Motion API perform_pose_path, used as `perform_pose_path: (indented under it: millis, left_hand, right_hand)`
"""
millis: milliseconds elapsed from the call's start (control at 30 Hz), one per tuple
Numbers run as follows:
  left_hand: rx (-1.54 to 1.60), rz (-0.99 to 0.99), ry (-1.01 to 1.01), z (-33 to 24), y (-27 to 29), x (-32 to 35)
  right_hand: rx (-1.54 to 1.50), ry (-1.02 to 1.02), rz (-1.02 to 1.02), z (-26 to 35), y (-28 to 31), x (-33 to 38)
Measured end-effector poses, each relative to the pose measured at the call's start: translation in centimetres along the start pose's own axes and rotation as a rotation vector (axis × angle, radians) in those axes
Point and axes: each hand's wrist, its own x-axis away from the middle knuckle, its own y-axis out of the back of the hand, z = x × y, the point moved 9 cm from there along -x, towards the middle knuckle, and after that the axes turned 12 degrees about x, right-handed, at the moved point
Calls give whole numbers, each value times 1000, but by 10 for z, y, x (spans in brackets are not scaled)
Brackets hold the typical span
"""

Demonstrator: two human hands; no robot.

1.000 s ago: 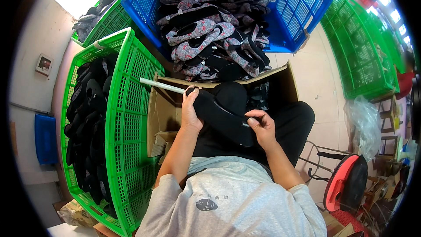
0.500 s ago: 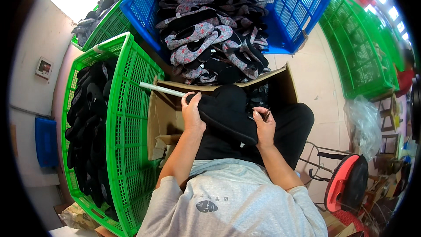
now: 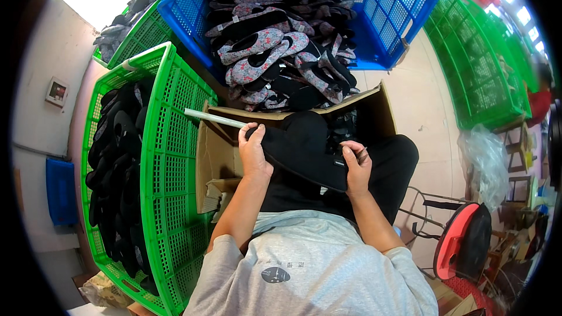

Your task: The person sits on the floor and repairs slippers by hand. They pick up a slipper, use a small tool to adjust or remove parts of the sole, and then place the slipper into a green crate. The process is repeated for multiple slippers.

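Observation:
A black slipper [image 3: 310, 161] lies slantwise across my lap, with a small pale-marked tag near its right end. My left hand [image 3: 254, 155] is closed round the slipper's left end. A pale, straight tube [image 3: 213, 118] juts from that hand toward the upper left; where it ends inside the grip is hidden. At the slipper's right end my right hand [image 3: 358, 169] is closed, thumb and forefinger pinched together. Something small, thin and dark shows between these fingers, too small to name. The lower fingers of the right hand are partly hidden.
An open cardboard box [image 3: 215, 155] stands round my knees. Left of it a green crate [image 3: 178, 158] holds black slippers. Ahead, a blue crate [image 3: 389, 20] holds flowered slippers [image 3: 252, 47]. A red-and-black round stool seat [image 3: 462, 240] and a clear plastic bag [image 3: 486, 164] are at right.
My right hand has shifted slightly right and turned, and the tag on the slipper now shows beside it. The left hand keeps its hold, almost unmoved.

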Motion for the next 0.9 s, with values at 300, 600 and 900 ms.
perform_pose_path:
  millis: [300, 600, 900]
  left_hand:
    - [-257, 689, -699, -71, -75, 94]
    - [-280, 1058, -1137, -66, -107, 172]
    - [-521, 870, -1078, -54, -90, 139]
  right_hand:
    - [-112, -442, 30, -39, 14, -8]
    - [-218, -762, 52, -79, -9, 22]
    - [-547, -629, 130, -81, -14, 14]
